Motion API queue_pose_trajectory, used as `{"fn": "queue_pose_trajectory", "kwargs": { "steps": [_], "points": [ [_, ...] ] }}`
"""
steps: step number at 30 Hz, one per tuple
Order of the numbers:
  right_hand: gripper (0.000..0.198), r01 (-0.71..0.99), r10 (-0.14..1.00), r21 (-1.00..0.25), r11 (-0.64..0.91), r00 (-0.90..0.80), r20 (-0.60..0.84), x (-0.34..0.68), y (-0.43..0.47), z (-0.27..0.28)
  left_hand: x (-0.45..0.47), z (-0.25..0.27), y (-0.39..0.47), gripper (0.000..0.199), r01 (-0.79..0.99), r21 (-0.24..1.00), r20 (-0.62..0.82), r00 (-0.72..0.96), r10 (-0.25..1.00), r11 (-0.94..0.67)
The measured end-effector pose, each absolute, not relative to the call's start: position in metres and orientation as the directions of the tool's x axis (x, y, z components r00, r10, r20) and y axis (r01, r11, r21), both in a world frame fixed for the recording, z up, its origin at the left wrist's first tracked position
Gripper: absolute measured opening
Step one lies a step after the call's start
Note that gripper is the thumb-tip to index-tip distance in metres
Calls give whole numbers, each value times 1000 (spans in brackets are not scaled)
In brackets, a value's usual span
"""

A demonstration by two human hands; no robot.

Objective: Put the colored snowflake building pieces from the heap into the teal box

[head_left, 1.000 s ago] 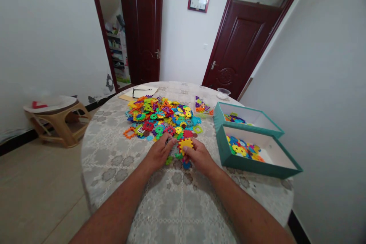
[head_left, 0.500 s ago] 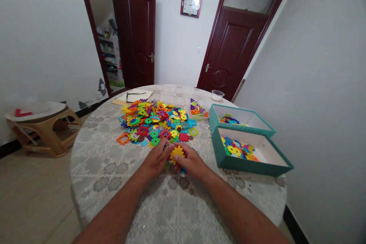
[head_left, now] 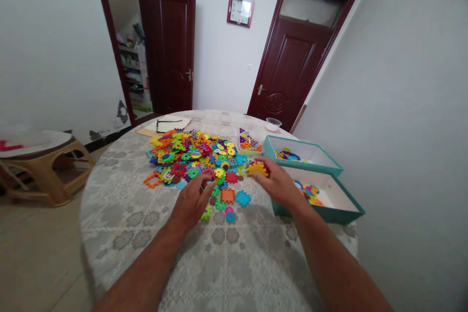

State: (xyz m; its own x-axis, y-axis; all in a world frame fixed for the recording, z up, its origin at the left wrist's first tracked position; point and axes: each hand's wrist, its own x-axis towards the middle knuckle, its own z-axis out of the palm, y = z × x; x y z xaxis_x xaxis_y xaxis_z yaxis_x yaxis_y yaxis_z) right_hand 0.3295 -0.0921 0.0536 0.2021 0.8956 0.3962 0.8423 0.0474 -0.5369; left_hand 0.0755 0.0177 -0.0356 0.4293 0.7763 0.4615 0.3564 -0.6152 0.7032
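My right hand (head_left: 278, 183) is closed around a small stack of toothed plastic building pieces (head_left: 258, 169), yellow on top with red beneath. It is raised above the table, just left of the teal boxes. My left hand (head_left: 192, 200) is at the near edge of a large heap of colourful interlocking pieces (head_left: 193, 148), thumb and fingers apart, with no piece clearly held; its fingertips partly cover some green ones. Between the hands lie an orange square piece (head_left: 227, 195), a blue piece (head_left: 243, 198) and a blue round piece (head_left: 230, 217).
Two teal boxes (head_left: 321, 212) with white insides and some pieces in them stand at the right. Behind the heap are a clear tray of sorted pieces (head_left: 249, 144), a clear bowl (head_left: 273, 123) and glasses (head_left: 168, 123) on paper. A wooden stool (head_left: 54, 170) is at the left.
My hands have parted. The right hand has carried the yellow-topped stack up and right toward the boxes; the left has moved slightly left, uncovering loose pieces on the tablecloth.
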Motion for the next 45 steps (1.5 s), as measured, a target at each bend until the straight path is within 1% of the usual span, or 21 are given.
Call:
{"fn": "queue_pose_trajectory", "kwargs": {
  "steps": [2,5,8,10,12,13,15,16,18,20,21,23,25,27,30,32,35,37,38,41,45],
  "points": [
    [46,911,853,-402,-90,279,442,369,-84,68,76,-39,22,28,400,672,486,397,778,-624],
    [44,903,775,-254,-347,429,464,428,-64,77,77,-49,26,17,432,618,500,429,753,-657],
    [49,842,733,-176,-510,533,424,469,-49,78,79,-55,26,13,423,554,507,512,694,-717],
    [52,817,707,-160,-554,563,428,478,-47,76,79,-55,24,13,420,533,491,554,672,-735],
    [51,841,699,-152,-519,519,492,471,-51,74,79,-54,22,13,423,531,473,571,671,-734],
    [48,875,711,-150,-461,465,527,462,-54,72,79,-53,21,13,425,533,467,573,673,-732],
    [43,946,769,-169,-278,324,551,432,-62,63,79,-53,21,15,428,536,464,570,677,-728],
    [40,965,815,-199,-170,251,522,414,-66,56,79,-53,21,16,429,536,464,570,678,-727],
    [38,959,912,-283,-3,119,392,375,-74,36,79,-54,22,18,433,533,460,573,679,-727],
    [44,958,961,-274,81,-3,276,340,-80,12,79,-56,22,20,441,528,454,575,681,-725],
    [50,968,973,-240,77,-20,232,327,-82,-1,79,-56,22,20,445,526,451,576,681,-725],
    [55,985,987,-175,2,27,161,310,-84,-22,79,-57,22,20,447,521,451,579,679,-727],
    [50,989,987,-124,-83,98,126,304,-85,-36,79,-58,21,19,450,518,450,580,679,-728],
    [43,988,983,-91,-127,137,119,307,-86,-42,79,-57,21,19,461,517,450,570,687,-721],
    [38,982,974,-93,-163,176,144,317,-88,-42,79,-55,22,18,489,526,450,534,716,-696],
    [38,980,969,-160,-118,149,198,322,-88,-41,78,-53,24,19,504,542,461,490,740,-672],
    [44,941,942,-308,137,-27,335,320,-83,-44,76,-49,28,20,517,590,480,393,784,-620],
    [46,893,905,-349,285,-131,404,312,-78,-48,74,-47,31,21,521,629,482,322,815,-577],
    [46,881,896,-348,320,-162,413,308,-76,-51,73,-46,31,21,520,647,479,292,828,-557],
    [43,891,907,-318,324,-197,371,295,-71,-59,70,-43,32,21,514,684,466,237,852,-517],
    [34,911,930,-313,270,-162,330,290,-69,-63,71,-43,32,21,519,687,454,241,858,-509]
  ]
}}
